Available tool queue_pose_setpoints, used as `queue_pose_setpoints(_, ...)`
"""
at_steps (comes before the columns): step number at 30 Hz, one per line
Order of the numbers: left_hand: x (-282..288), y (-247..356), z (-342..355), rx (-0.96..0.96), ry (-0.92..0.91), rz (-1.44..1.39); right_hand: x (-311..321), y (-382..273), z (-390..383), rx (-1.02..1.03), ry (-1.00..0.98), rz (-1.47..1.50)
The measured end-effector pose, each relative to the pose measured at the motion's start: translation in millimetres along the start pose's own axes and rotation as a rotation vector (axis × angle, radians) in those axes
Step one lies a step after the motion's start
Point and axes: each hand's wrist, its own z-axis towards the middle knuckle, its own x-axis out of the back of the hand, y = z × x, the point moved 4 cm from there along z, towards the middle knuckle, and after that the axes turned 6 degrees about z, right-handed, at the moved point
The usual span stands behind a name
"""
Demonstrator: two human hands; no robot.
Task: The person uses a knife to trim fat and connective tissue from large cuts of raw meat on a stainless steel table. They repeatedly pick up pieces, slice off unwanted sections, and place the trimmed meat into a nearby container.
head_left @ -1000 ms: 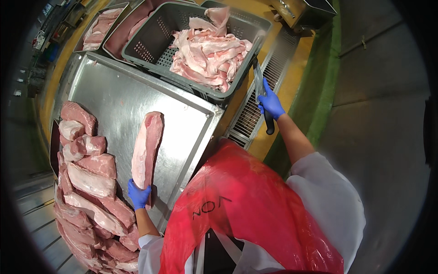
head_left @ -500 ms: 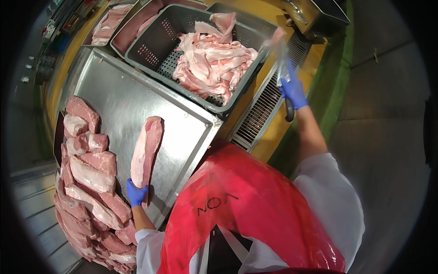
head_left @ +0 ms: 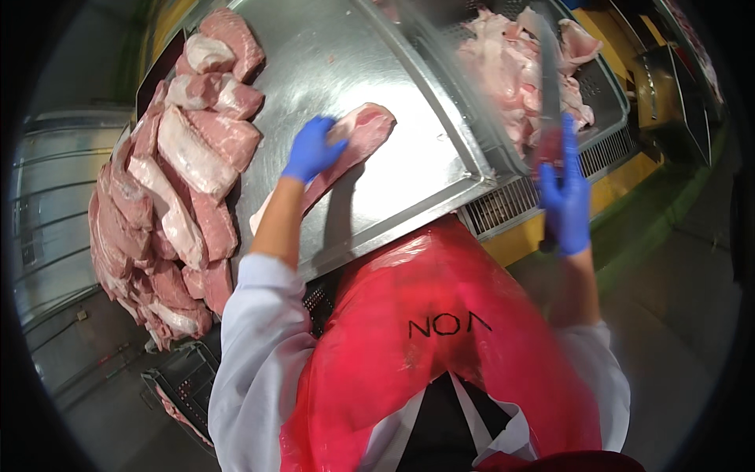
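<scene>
Left hand [head_left: 311,149] moved forward, cupping meat [head_left: 365,138]; right hand [head_left: 568,206] grips knife [head_left: 550,90].

There it is, the long meat strip [head_left: 366,138], pink with a pale side, lying slantwise on the steel tray [head_left: 377,197], its far end toward the tray's right edge! Out beyond that edge, the knife [head_left: 550,86] points away, blade blurred, reddish near its base.

Black handwritten lettering [head_left: 450,324], one short line of large characters, across front of red plastic apron [head_left: 444,287].
</scene>
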Motion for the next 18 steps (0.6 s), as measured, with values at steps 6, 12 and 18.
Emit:
queue_pose_setpoints(6, -32, 38, 59, -0.110, -0.083, -0.015, -165, 12, 19, 0.085, -0.372, -0.126)
queue_pose_setpoints(12, -53, 24, 75, -0.185, -0.160, -0.054, -250, 70, 50, -0.105, -0.344, -0.068)
queue_pose_setpoints(18, -49, 17, 77, -0.086, -0.141, -0.254, -297, 69, 63, -0.385, -0.391, 0.257)
